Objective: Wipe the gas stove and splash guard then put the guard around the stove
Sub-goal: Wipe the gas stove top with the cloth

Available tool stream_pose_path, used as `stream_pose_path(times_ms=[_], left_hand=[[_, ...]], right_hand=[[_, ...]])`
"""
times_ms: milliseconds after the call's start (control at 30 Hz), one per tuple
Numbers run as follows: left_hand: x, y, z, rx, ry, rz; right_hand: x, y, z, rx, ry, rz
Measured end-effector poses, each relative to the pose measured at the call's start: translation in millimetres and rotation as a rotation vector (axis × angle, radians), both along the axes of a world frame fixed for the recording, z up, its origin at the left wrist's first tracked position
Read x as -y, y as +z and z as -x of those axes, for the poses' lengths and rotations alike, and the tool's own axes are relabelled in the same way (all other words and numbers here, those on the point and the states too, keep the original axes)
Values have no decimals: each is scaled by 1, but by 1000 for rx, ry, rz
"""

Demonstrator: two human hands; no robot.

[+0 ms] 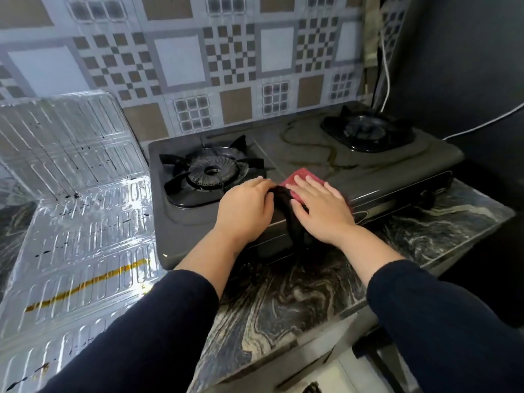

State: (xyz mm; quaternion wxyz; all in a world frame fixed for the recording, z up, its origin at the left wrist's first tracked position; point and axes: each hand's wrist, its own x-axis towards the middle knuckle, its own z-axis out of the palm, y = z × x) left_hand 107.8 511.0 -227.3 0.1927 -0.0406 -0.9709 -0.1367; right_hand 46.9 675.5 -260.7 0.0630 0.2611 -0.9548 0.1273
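Right hand flat, fingers spread, pressing red cloth on gas stove; left hand pinching its dark edge. Sweep liquid streaks with overlapping passes, avoid burner.

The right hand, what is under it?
A red cloth lies under the right hand, flat on the gas stove. Its far corner shows; the hand covers the rest.

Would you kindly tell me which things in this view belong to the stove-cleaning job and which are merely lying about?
Part of the job:
gas stove
foil splash guard, lying left of the stove
red cloth under the right hand
dark cloth by the left hand

Just there:
white cable on the wall
marble-patterned countertop
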Motion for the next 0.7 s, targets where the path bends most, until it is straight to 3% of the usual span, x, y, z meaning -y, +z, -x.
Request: stream_pose_path(times_ms=[267, 433, 700], left_hand=[[-20, 9, 51, 316, -49, 111], [-35, 10, 68, 333, -62, 85], [-75, 17, 104, 337, -40, 73]], right_hand=[[-62, 11, 75, 154, -212, -97], [-51, 18, 114, 196, -298, -94], [-82, 10, 101, 106, -169, -29]])
